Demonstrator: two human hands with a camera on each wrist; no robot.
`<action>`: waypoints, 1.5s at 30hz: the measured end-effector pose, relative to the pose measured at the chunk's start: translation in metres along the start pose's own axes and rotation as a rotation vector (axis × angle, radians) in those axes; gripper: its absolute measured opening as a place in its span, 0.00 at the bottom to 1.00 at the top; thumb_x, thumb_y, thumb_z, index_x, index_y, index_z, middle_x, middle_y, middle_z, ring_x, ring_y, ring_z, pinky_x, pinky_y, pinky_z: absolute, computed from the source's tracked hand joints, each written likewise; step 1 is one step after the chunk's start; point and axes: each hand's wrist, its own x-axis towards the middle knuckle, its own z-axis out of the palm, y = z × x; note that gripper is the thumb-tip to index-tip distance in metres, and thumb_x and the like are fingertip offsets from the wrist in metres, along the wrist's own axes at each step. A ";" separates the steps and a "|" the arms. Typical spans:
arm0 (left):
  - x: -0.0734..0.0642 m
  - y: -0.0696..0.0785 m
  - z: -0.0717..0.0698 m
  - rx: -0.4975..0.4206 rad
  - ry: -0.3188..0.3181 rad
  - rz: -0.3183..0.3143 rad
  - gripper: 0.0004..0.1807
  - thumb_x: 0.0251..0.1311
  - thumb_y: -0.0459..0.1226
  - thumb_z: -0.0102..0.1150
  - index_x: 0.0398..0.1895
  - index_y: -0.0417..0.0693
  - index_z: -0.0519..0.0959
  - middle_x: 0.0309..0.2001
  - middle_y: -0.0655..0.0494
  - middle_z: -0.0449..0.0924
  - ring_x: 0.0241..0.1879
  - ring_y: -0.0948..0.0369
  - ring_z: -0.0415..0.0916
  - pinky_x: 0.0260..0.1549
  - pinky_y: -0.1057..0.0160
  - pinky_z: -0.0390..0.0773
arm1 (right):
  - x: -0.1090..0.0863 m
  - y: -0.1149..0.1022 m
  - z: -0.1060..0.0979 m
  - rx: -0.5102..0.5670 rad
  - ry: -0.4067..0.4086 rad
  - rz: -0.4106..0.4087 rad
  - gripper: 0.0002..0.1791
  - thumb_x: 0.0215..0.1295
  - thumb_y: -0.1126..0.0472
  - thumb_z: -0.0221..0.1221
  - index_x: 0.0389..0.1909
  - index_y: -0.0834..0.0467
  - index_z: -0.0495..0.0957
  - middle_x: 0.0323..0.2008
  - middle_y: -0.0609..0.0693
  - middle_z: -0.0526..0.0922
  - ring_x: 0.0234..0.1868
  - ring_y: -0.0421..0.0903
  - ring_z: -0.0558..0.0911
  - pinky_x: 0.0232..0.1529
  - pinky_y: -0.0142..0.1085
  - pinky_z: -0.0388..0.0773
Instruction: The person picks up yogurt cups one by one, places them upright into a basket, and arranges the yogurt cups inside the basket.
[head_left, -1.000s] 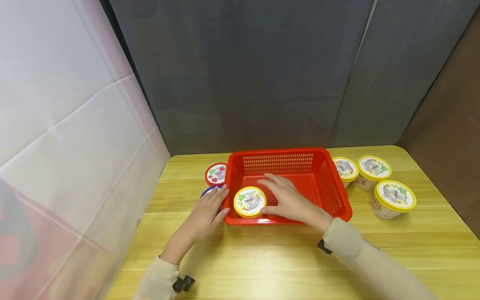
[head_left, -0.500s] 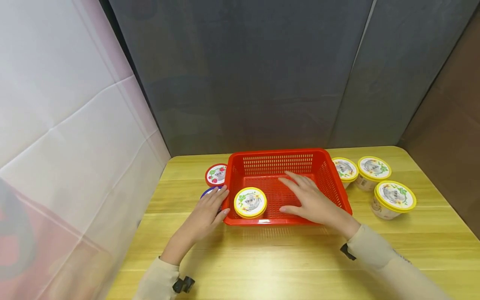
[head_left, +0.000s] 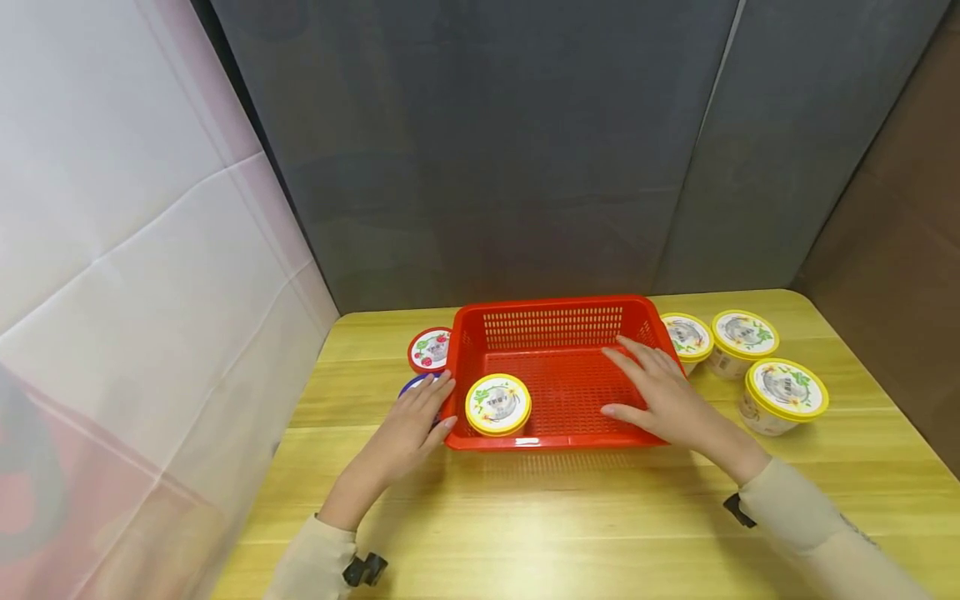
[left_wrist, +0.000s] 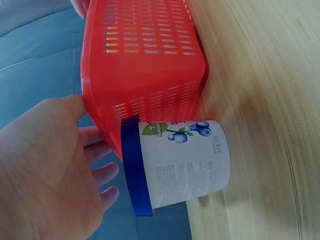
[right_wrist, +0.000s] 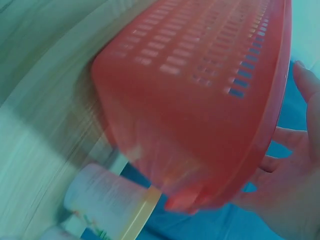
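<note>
Yellow-lidded tub (head_left: 498,405) left of right fingers (head_left: 626,367)

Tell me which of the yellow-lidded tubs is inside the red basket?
The leftmost yellow-lidded tub, in the left end of the basket; the other three stand right of it, on the table.

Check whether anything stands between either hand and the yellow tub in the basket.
For the right hand, nothing visible: only bare basket floor shows between it and the yellow tub. For the left hand, yes: the basket's left wall stands in between.
</note>
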 end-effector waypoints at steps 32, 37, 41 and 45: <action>0.000 -0.002 0.002 -0.001 0.007 0.003 0.35 0.72 0.49 0.50 0.77 0.47 0.58 0.78 0.51 0.55 0.78 0.47 0.52 0.76 0.43 0.55 | -0.052 0.072 -0.043 -0.059 0.127 0.173 0.47 0.62 0.43 0.65 0.77 0.56 0.56 0.74 0.69 0.56 0.69 0.74 0.58 0.69 0.70 0.49; -0.001 -0.001 0.001 -0.005 0.001 -0.006 0.35 0.72 0.49 0.51 0.77 0.47 0.58 0.78 0.52 0.55 0.78 0.47 0.52 0.76 0.43 0.55 | -0.061 0.085 -0.048 -0.074 0.141 0.209 0.46 0.63 0.44 0.64 0.75 0.60 0.56 0.73 0.71 0.56 0.68 0.76 0.58 0.67 0.72 0.49; -0.001 0.000 0.001 -0.009 -0.003 -0.010 0.35 0.72 0.50 0.51 0.77 0.48 0.58 0.79 0.52 0.55 0.78 0.47 0.51 0.76 0.43 0.54 | -0.069 0.098 -0.052 -0.094 0.152 0.229 0.46 0.63 0.46 0.64 0.74 0.63 0.56 0.72 0.74 0.57 0.67 0.77 0.59 0.63 0.74 0.50; 0.000 -0.001 0.002 -0.006 0.000 -0.007 0.35 0.71 0.49 0.51 0.77 0.48 0.58 0.79 0.52 0.55 0.78 0.47 0.52 0.76 0.43 0.54 | -0.078 0.110 -0.055 -0.092 0.164 0.262 0.47 0.64 0.46 0.64 0.75 0.64 0.55 0.71 0.77 0.55 0.65 0.81 0.58 0.62 0.77 0.49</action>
